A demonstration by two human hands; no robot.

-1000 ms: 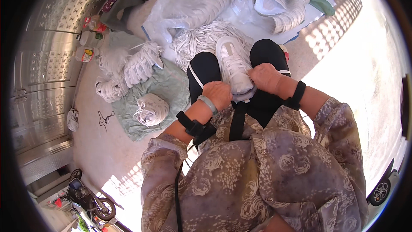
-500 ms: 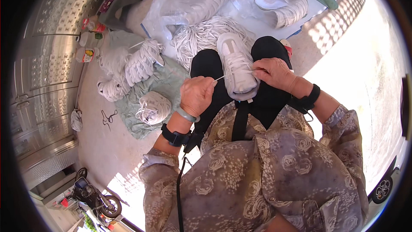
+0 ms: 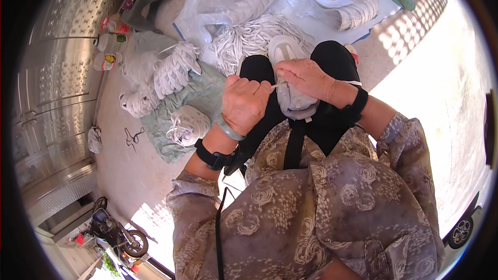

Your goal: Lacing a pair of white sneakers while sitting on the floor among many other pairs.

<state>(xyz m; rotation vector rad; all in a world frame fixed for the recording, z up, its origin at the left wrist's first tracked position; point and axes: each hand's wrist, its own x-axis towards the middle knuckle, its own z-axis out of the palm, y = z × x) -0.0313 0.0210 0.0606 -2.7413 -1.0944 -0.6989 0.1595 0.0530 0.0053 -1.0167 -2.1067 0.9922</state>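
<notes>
A white sneaker (image 3: 296, 105) rests between my black-clad knees, one end toward me. My left hand (image 3: 243, 105) is closed in a fist at the shoe's left side, gripping a white shoelace (image 3: 277, 85). Over the middle of the shoe, my right hand (image 3: 307, 79) pinches the same lace close to the left fist. A short taut piece shows between the two hands. My right hand hides much of the shoe's lacing. Another pale strand lies by my right wrist.
Beyond my knees lies a heap of white laces (image 3: 249, 41). Rows of nested white shoes (image 3: 236, 5) sit in clear plastic behind it. On a green cloth (image 3: 161, 124) at left are a single sneaker (image 3: 189, 125) and stacked shoes (image 3: 176, 70). Bottles (image 3: 111, 43) stand near the metal door.
My right hand has moved left across the shoe, toward my left hand. My left hand has shifted slightly right, and the lace span between them is shorter.
</notes>
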